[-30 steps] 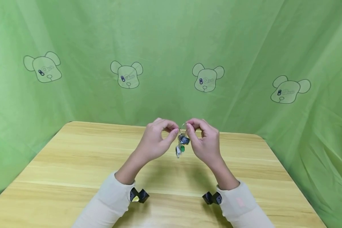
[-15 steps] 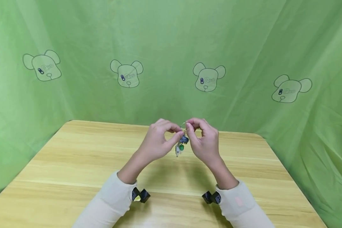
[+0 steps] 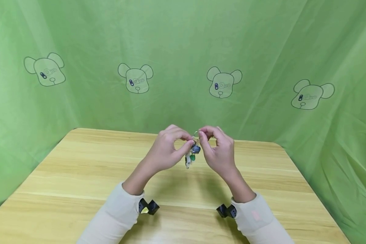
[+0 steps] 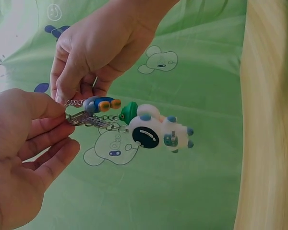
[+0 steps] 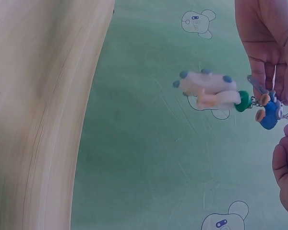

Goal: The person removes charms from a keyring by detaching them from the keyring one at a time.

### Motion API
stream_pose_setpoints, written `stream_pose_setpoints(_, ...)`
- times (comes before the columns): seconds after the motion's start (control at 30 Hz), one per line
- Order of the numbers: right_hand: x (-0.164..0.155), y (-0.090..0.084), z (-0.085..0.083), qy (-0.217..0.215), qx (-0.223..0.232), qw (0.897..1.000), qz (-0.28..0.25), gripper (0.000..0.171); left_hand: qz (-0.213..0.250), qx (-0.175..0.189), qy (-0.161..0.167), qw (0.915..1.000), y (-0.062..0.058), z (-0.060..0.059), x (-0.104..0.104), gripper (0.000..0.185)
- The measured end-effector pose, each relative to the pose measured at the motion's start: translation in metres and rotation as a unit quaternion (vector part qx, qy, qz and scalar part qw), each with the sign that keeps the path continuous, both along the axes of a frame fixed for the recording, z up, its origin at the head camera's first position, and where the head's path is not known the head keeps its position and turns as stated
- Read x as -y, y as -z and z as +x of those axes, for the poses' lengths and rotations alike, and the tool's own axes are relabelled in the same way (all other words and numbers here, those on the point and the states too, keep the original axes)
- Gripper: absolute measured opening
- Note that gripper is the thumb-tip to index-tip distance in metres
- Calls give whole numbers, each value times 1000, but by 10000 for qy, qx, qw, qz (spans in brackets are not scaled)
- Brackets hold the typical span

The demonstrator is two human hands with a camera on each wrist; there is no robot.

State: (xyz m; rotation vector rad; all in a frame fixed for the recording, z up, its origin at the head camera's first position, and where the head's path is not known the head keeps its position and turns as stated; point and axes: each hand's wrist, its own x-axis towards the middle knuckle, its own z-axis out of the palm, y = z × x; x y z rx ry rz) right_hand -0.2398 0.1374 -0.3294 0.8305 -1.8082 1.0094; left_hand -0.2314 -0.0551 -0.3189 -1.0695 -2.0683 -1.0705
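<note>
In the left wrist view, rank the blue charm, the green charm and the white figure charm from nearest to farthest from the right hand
1. Blue charm, just below the right hand.
2. Green charm, next along the chain.
3. White figure charm, hanging outermost.

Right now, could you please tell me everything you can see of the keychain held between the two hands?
The keychain hangs in the air above the wooden table, pinched at its metal ring by the left hand and the right hand. Short chains carry a white figure with blue spots and a dark round face, a green piece, and a blue charm with orange tips.
</note>
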Motion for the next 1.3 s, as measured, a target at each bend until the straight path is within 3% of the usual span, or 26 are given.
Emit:
stream_pose_setpoints(0.43, 0, 2, -3, -122, -233, 9996, -82, 10, -148, -340, 145, 9992, -3, 2, 1, 6)
stream_pose_setpoints(1.03, -3, 6, -8, 36, 9, 10000, -36, 4, -132, -617, 263, 9977, -2, -2, 4, 4)
stream_pose_setpoints(1.3, -1, 0, -2, 22, -31, 9998, -170, 5, 126, -581, 72, 9982, -3, -5, 7, 5)
